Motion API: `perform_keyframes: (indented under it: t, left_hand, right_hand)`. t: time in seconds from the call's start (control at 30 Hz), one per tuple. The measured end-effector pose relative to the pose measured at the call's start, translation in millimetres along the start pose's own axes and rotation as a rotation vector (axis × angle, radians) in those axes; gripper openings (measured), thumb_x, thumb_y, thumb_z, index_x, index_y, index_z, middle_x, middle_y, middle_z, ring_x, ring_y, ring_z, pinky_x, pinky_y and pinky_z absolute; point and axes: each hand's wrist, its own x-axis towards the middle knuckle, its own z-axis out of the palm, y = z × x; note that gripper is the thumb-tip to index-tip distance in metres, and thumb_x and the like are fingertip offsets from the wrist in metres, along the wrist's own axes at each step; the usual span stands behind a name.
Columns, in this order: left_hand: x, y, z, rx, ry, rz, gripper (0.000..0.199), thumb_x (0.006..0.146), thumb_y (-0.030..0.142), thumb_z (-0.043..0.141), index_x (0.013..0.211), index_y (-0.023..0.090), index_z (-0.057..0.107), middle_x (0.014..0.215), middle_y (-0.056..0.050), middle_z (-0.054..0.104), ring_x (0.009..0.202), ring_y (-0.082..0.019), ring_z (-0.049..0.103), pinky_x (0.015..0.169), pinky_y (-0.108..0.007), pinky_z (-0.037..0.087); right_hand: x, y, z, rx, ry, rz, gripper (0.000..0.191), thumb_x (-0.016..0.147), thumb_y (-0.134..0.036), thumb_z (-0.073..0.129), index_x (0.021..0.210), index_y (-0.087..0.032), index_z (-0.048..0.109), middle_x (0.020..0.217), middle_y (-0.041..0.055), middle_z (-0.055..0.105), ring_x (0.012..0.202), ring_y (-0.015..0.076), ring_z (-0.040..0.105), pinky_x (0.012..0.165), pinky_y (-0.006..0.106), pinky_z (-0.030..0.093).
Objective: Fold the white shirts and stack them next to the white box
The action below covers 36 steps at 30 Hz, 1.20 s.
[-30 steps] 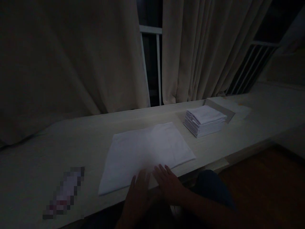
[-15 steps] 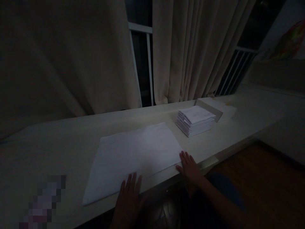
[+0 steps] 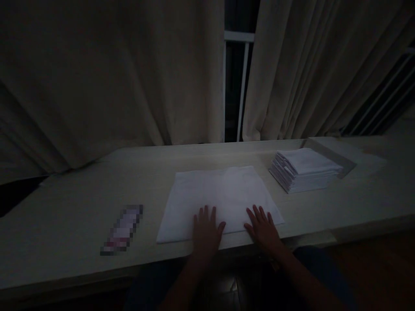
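A white cloth (image 3: 217,190), spread as a flat rectangle, lies on the pale wooden tabletop (image 3: 142,181) before me. My left hand (image 3: 206,231) rests on its near edge, palm down with fingers apart. To the right, my right hand (image 3: 263,226) also lies flat on the cloth's near edge, fingers spread. Neither hand grips anything. Further right and back stands a neat stack of folded white cloths (image 3: 306,170), apart from the spread one.
A blurred-out, phone-shaped object (image 3: 122,230) lies left of the cloth. Behind the stack is a box-like pale object (image 3: 333,151), dim at its edges. Long beige curtains (image 3: 188,77) hang behind the table, with a barred window gap (image 3: 238,86) between them.
My view has swung left, so the stack now appears further right. My left hand has moved forward onto the cloth, and my right hand has shifted inward from its right corner.
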Motion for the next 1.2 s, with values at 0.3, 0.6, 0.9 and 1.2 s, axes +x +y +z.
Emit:
perform_keyframes:
  t: [0.3, 0.6, 0.9, 1.2]
  left_hand:
    - [-29.4, -91.2, 0.0, 0.147, 0.030, -0.314, 0.080, 0.087, 0.064, 0.026, 0.149, 0.014, 0.022, 0.155, -0.023, 0.020, 0.143, -0.038, 0.018, 0.112, -0.057, 0.017]
    - [-34.6, -66.4, -4.3, 0.110, 0.031, -0.198, 0.077, 0.085, 0.064, 0.031, 0.142, 0.013, 0.037, 0.147, -0.027, 0.035, 0.136, -0.041, 0.032, 0.105, -0.060, 0.026]
    - [47.2, -109.3, -37.9, -0.225, 0.126, -0.342, 0.068, 0.084, 0.059, 0.038, 0.123, 0.004, 0.054, 0.117, -0.020, 0.058, 0.113, -0.031, 0.052, 0.100, -0.041, 0.038]
    - [112.4, -159.4, -1.5, -0.685, -0.067, -0.521, 0.049, 0.070, 0.057, 0.059, 0.093, 0.014, 0.068, 0.095, -0.015, 0.070, 0.087, -0.028, 0.065, 0.080, -0.041, 0.046]
  right_hand:
    - [-2.3, 1.4, 0.8, 0.015, -0.031, -0.007, 0.068, 0.095, -0.063, 0.022, 0.151, -0.026, 0.022, 0.158, 0.0080, 0.015, 0.144, 0.0325, 0.009, 0.112, 0.058, 0.013]
    - [-16.8, 24.4, -10.0, 0.001, -0.018, 0.050, 0.057, 0.094, -0.057, 0.034, 0.141, -0.025, 0.045, 0.149, 0.0124, 0.037, 0.137, 0.0356, 0.030, 0.103, 0.058, 0.029]
    - [-1.8, 42.1, -18.0, -0.070, 0.195, 0.054, 0.045, 0.097, -0.046, 0.036, 0.119, -0.018, 0.062, 0.129, 0.0146, 0.058, 0.122, 0.0300, 0.050, 0.102, 0.048, 0.037]
    - [12.2, 34.5, -3.8, -0.115, 0.197, 0.067, 0.048, 0.095, -0.049, 0.039, 0.125, -0.015, 0.056, 0.130, 0.0180, 0.055, 0.121, 0.0327, 0.049, 0.098, 0.051, 0.041]
